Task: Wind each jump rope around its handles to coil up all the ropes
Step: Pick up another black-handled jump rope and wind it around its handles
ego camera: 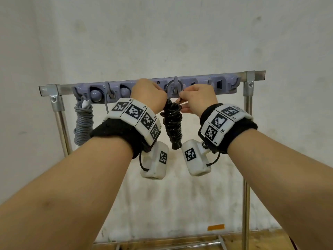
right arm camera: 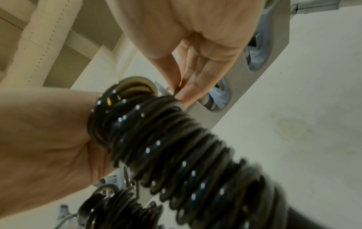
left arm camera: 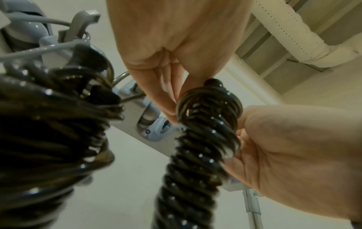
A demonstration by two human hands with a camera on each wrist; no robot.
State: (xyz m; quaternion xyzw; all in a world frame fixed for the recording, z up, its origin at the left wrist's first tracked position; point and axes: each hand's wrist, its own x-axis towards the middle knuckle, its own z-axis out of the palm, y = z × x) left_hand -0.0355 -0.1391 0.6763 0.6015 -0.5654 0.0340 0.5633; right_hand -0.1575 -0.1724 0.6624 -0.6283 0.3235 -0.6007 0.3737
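A black jump rope [ego camera: 172,123], wound tight into a coil around its handles, hangs between my two hands just under a hook [ego camera: 174,86] of the lavender hook strip [ego camera: 207,83]. My left hand [ego camera: 161,100] grips the coil's top end; its fingertips [left arm camera: 172,108] pinch the topmost turns of the coil [left arm camera: 201,139]. My right hand [ego camera: 182,100] pinches a strand of the rope beside the hook, and its fingertips [right arm camera: 182,93] meet at the top of the coil [right arm camera: 176,147]. A thin loop lies over the hook.
A grey coiled rope [ego camera: 83,121] hangs at the strip's left end. Another black coil [left arm camera: 49,131] hangs from a nearer hook, hidden behind my left wrist in the head view. The strip is mounted on a steel frame [ego camera: 247,123] in front of a white wall.
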